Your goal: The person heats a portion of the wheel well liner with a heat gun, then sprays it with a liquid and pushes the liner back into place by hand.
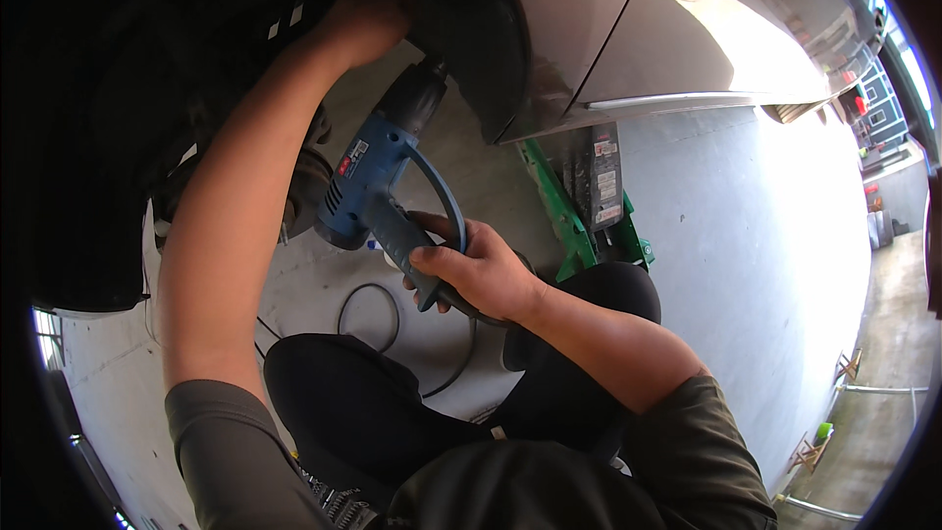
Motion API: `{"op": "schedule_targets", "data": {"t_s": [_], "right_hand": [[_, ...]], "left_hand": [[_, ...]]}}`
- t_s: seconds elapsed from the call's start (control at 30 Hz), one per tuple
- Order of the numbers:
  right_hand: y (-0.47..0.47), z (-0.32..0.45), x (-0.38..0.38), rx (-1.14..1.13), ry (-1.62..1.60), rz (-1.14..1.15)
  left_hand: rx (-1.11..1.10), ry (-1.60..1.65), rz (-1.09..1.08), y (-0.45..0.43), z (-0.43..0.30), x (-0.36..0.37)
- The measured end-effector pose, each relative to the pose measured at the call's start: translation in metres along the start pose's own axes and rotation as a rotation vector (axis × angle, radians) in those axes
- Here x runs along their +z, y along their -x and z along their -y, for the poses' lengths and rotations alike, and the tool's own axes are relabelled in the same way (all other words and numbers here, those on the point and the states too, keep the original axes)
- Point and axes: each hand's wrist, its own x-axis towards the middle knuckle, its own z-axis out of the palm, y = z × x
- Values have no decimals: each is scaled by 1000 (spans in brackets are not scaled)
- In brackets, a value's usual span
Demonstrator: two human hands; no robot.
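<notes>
My right hand [482,272] grips the handle of a blue heat gun [368,162], whose black nozzle tilts up toward the dark wheel arch liner [478,37] of a car. Its power cord [397,316] loops over the floor below. My left hand [372,18] reaches up into the shadowed wheel arch, close to the liner's edge. Its fingers are lost in the dark there, so what they touch cannot be seen. Behind my left forearm, a wheel hub and brake part [309,188] partly shows.
A green floor jack [563,213] stands under the car's sill, beside my right knee. The light-coloured car body panel [677,37] hangs over the upper right. Near my left hip lies a tool set [338,504]. Small wooden stools [809,450] stand far right on the concrete floor [706,235].
</notes>
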Motion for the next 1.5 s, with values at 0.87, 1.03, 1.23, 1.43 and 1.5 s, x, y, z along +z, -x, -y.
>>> {"op": "schedule_targets", "data": {"t_s": [0.87,1.03,1.23,1.43,1.5], "right_hand": [[-2,19,0,-66,122,78],[10,39,-3,-156,207,7],[26,56,-6,-312,92,28],[19,85,-1,-268,91,124],[13,91,-10,-119,117,117]], "left_hand": [[-166,232,245,-3,12,-18],[-311,652,11,2,18,-53],[-345,856,201,-3,41,-15],[-270,781,200,36,4,14],[-282,781,140,39,-15,21]]}}
